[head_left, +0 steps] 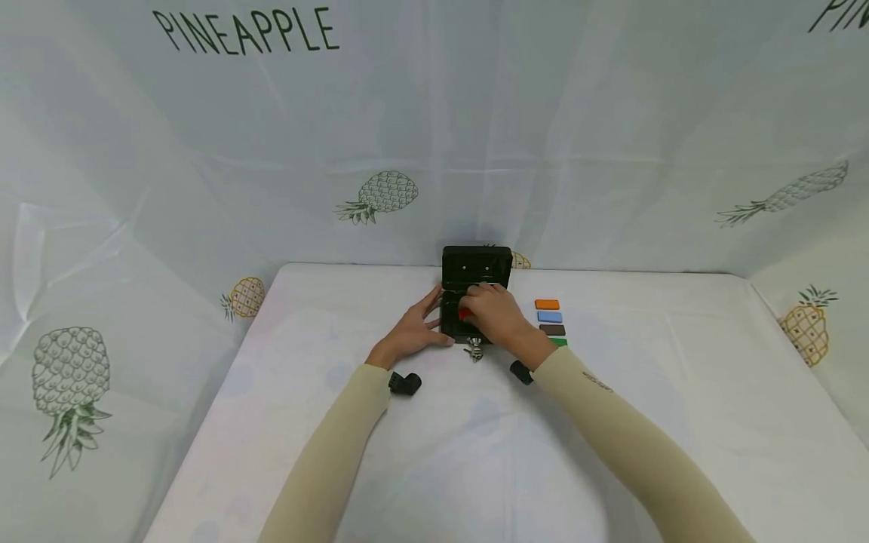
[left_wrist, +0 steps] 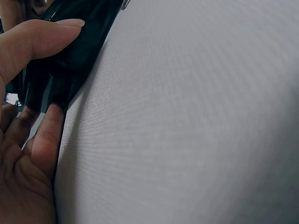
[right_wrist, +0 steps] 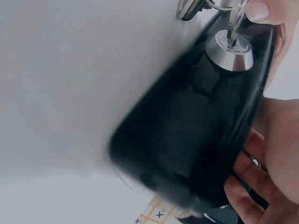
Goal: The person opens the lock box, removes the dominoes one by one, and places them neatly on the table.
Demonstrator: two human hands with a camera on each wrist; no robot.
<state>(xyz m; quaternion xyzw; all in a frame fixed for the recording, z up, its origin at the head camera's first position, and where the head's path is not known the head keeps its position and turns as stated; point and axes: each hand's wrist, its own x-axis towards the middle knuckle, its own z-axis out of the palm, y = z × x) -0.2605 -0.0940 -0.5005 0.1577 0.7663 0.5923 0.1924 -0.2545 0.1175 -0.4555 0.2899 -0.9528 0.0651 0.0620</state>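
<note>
A black cash box (head_left: pixel 477 264) stands at the back of the table with its lid up. Keys (head_left: pixel 475 349) hang from the silver lock (right_wrist: pixel 230 50) on its front, which the right wrist view shows up close. My left hand (head_left: pixel 412 329) rests against the box's left side, fingers extended and thumb (left_wrist: pixel 49 37) along the front. Over the open box, my right hand (head_left: pixel 498 311) pinches a small red block (head_left: pixel 465 313), mostly hidden by the fingers. Its fingertips dip inside the box, and what lies under them is hidden.
Right of the box, small flat blocks lie in a column: orange (head_left: pixel 547 305), blue (head_left: pixel 550 317), dark brown (head_left: pixel 553 329) and green (head_left: pixel 560 342), the green partly behind my right wrist. A pineapple-print sheet (head_left: pixel 577 113) hangs just behind the table's back edge.
</note>
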